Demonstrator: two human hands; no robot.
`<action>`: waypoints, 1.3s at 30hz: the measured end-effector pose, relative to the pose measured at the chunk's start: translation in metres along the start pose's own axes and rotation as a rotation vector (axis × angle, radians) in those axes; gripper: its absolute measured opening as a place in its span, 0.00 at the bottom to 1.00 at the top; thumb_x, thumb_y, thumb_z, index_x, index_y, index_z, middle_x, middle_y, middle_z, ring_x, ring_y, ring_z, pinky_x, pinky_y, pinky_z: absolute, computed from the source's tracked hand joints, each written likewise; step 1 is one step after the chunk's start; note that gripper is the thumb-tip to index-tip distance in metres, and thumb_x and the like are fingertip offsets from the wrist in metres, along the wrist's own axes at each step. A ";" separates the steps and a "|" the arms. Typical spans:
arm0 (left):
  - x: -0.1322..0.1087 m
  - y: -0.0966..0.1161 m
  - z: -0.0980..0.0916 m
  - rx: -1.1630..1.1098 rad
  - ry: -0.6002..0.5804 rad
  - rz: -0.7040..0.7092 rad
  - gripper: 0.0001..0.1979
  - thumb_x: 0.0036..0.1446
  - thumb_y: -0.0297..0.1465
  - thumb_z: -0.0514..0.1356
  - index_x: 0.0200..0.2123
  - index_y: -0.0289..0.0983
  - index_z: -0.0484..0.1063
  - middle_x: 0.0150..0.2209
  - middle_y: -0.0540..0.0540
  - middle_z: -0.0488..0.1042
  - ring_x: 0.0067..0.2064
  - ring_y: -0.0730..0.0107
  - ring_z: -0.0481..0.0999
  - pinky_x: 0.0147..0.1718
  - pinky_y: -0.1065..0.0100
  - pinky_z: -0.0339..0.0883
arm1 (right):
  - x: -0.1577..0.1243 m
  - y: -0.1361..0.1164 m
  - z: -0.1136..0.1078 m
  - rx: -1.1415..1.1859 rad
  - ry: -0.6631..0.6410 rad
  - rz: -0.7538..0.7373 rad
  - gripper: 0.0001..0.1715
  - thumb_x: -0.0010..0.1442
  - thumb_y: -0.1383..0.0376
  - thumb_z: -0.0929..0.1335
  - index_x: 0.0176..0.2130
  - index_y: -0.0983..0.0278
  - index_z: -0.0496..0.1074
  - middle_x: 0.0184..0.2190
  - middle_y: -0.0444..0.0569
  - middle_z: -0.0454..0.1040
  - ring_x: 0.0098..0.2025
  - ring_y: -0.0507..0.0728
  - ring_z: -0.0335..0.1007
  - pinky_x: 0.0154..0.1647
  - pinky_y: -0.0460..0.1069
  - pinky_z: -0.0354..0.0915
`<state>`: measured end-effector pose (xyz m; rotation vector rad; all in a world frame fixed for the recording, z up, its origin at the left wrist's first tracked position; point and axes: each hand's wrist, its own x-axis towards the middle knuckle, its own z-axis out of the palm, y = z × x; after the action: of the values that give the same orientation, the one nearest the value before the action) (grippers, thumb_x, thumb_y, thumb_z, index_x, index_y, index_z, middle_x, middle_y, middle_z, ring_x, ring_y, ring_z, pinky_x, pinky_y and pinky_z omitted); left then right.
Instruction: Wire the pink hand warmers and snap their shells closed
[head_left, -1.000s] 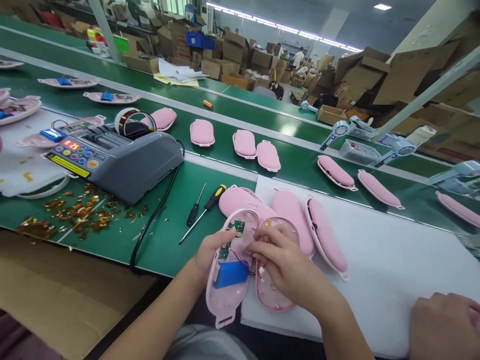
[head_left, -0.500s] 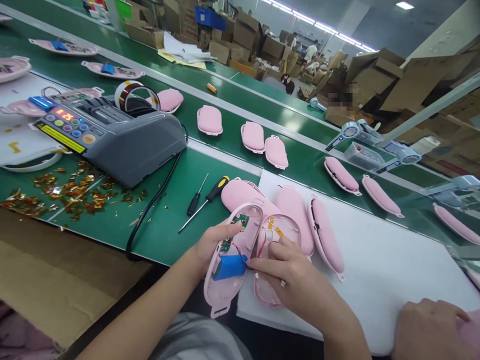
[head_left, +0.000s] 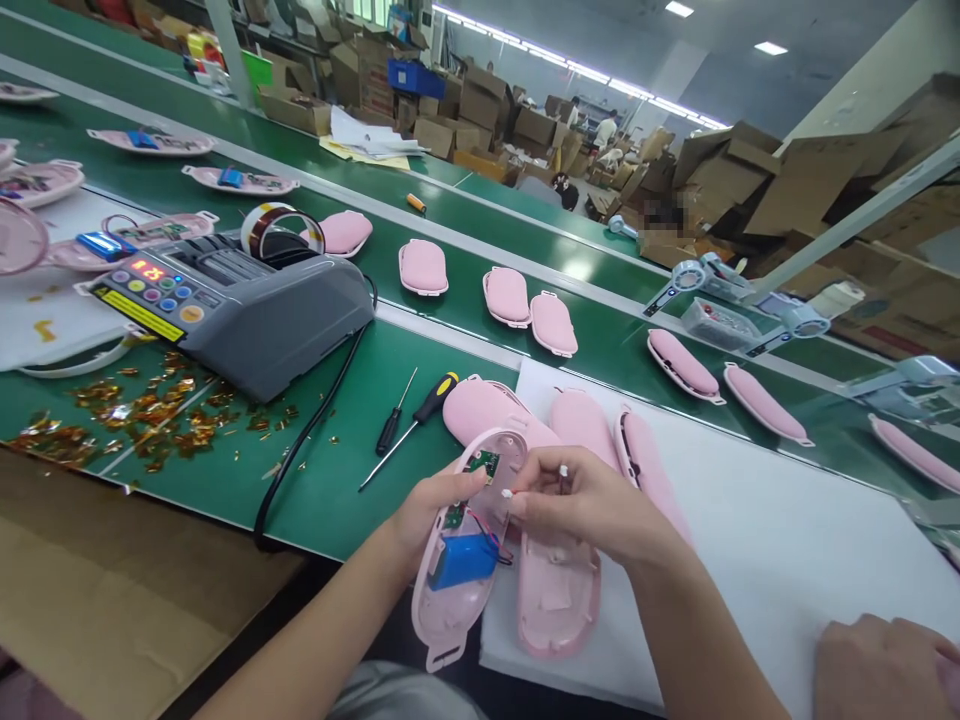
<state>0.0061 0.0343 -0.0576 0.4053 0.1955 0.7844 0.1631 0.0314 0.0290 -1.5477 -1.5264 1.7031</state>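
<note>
My left hand (head_left: 427, 510) is closed on the edge of a pink casing half (head_left: 444, 625), holding it tilted above the table edge. Inside it are a green circuit board (head_left: 487, 462), a blue battery (head_left: 463, 562) and thin red and black wires. My right hand (head_left: 589, 500) pinches a small white plug (head_left: 508, 494) with a bit of red wire, just over the casing's right rim. A second white plug (head_left: 564, 471) pokes up above the same hand. Below my right hand lies the other pink casing half (head_left: 559, 605), inner side up, partly covered by the hand.
Closed pink cases (head_left: 585, 420) lie behind my hands on a white sheet (head_left: 795, 560). Two screwdrivers (head_left: 427, 402), a grey tape dispenser (head_left: 285, 315) and scraps of amber tape (head_left: 165, 405) are to the left. More cases line the green belt. Another person's hand (head_left: 874, 665) rests at lower right.
My right hand has risen from the wires between the two casing halves and now pinches a white plug nearer the circuit board. The view has shifted slightly.
</note>
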 end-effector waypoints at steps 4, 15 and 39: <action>0.000 0.002 0.002 -0.004 -0.016 -0.026 0.19 0.47 0.36 0.65 0.41 0.31 0.72 0.29 0.41 0.77 0.34 0.56 0.78 0.41 0.57 0.67 | 0.004 0.006 0.004 0.170 -0.070 0.058 0.18 0.43 0.55 0.77 0.27 0.67 0.74 0.19 0.42 0.70 0.18 0.45 0.58 0.17 0.41 0.53; -0.001 0.003 0.008 0.006 -0.079 -0.010 0.21 0.49 0.37 0.64 0.44 0.30 0.72 0.33 0.39 0.77 0.36 0.54 0.78 0.38 0.59 0.68 | -0.001 0.011 0.005 0.202 0.027 0.046 0.16 0.52 0.57 0.71 0.23 0.66 0.70 0.17 0.41 0.69 0.14 0.44 0.58 0.12 0.40 0.54; -0.008 0.005 0.003 0.358 -0.045 0.131 0.44 0.41 0.48 0.69 0.61 0.40 0.61 0.55 0.39 0.70 0.57 0.46 0.67 0.55 0.57 0.61 | 0.000 -0.002 0.028 -0.242 0.303 0.048 0.05 0.45 0.68 0.62 0.19 0.63 0.61 0.16 0.38 0.62 0.21 0.48 0.56 0.19 0.44 0.52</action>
<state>-0.0013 0.0310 -0.0531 0.7800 0.2706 0.8704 0.1376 0.0195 0.0247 -1.8771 -1.5880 1.2684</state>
